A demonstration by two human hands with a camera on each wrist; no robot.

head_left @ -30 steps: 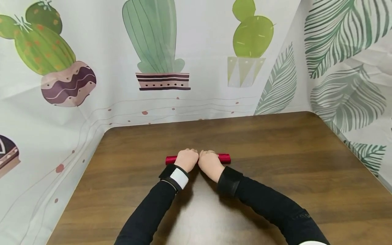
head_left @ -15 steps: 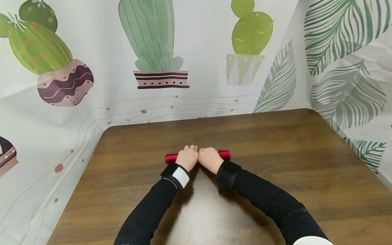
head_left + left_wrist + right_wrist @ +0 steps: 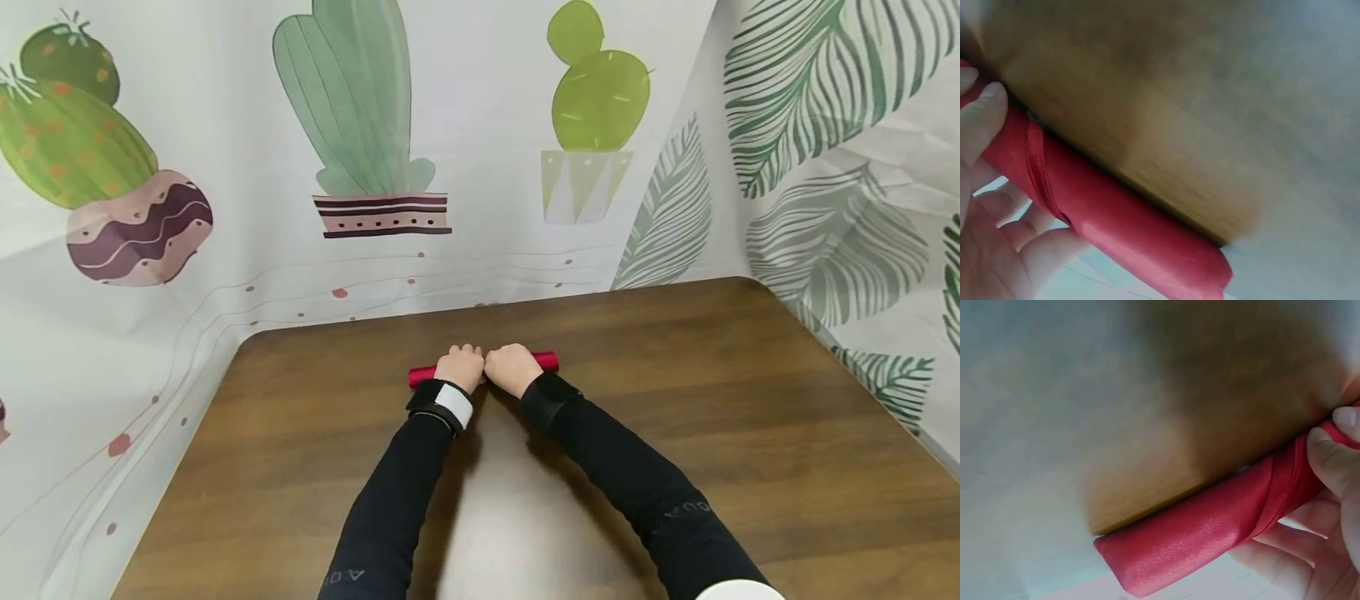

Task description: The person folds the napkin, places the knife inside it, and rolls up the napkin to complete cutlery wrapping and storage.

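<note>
A rolled-up red satin cloth (image 3: 547, 361) lies crosswise over the middle of the table, its two ends sticking out past the hands. My left hand (image 3: 461, 367) and right hand (image 3: 513, 369) grip it side by side at its centre, almost touching. In the left wrist view, the thumb (image 3: 988, 119) presses one side of the roll while the fingers curl round the other; slanting folded edges cross the cloth beside them. The right wrist view shows the same hold mirrored, with the right thumb (image 3: 1329, 456) on the roll. The roll's centre is hidden under the hands in the head view.
The brown wooden table (image 3: 675, 400) stretches out around the roll, with rounded far corners. A white cloth backdrop (image 3: 495, 167) printed with cacti and leaves hangs behind and beside it. A white round edge (image 3: 738, 590) shows at the bottom right, by the right sleeve.
Both hands and the red cloth roll have moved slightly away from the body, toward the table's far edge. The grip stays at the middle. The head view has shifted a little.
</note>
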